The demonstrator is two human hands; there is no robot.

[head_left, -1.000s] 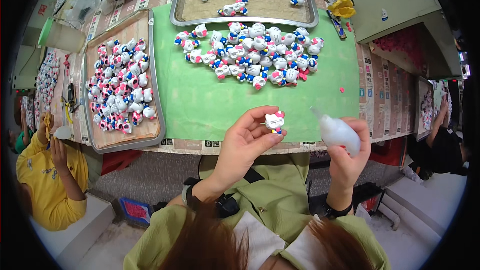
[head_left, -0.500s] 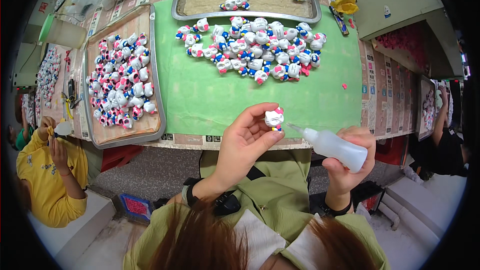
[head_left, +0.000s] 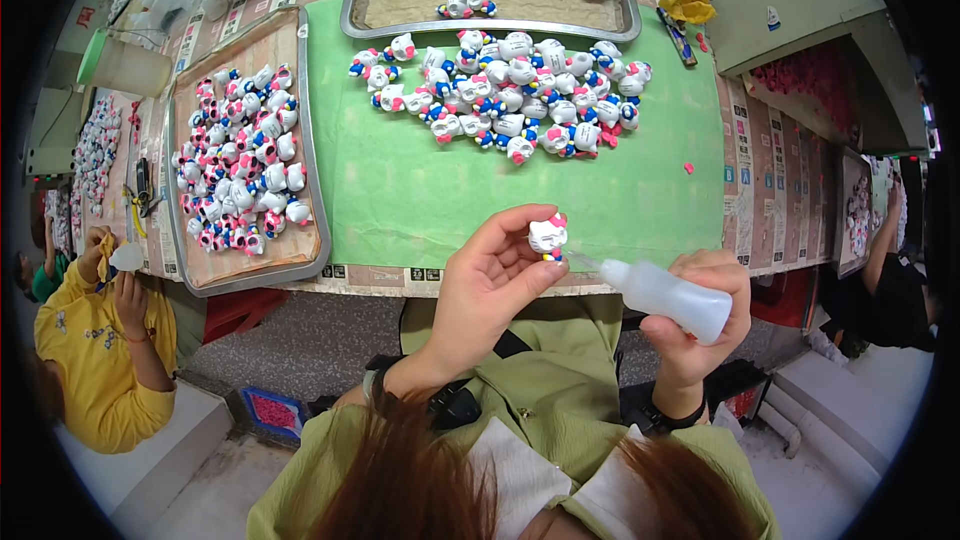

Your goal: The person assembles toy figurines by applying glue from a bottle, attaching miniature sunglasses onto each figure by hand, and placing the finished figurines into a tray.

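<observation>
Between the thumb and fingers of my left hand (head_left: pixel 488 280) is a small white cat-head figurine (head_left: pixel 548 236) with a pink bow, a blue body and a touch of yellow, held upright above the table's near edge. My right hand (head_left: pixel 692 360) is wrapped round a translucent white squeeze bottle (head_left: pixel 675 302), tilted so its thin nozzle points left at the lower part of the figurine. Whether the tip touches it I cannot tell. Beyond my hands, a heap of similar figurines (head_left: pixel 520 90) lies on a green sheet (head_left: pixel 430 190).
At the left, a metal tray (head_left: pixel 318 180) holds several figurines with pink and black parts showing. Another metal tray (head_left: pixel 490 30) with figurines stands at the far side. A yellow cloth (head_left: pixel 688 2) lies at the far right. A person in yellow (head_left: pixel 105 340) works at the left.
The squeeze bottle has shifted slightly left, bringing its nozzle closer to the figurine. My left hand and the figurine stay nearly still.
</observation>
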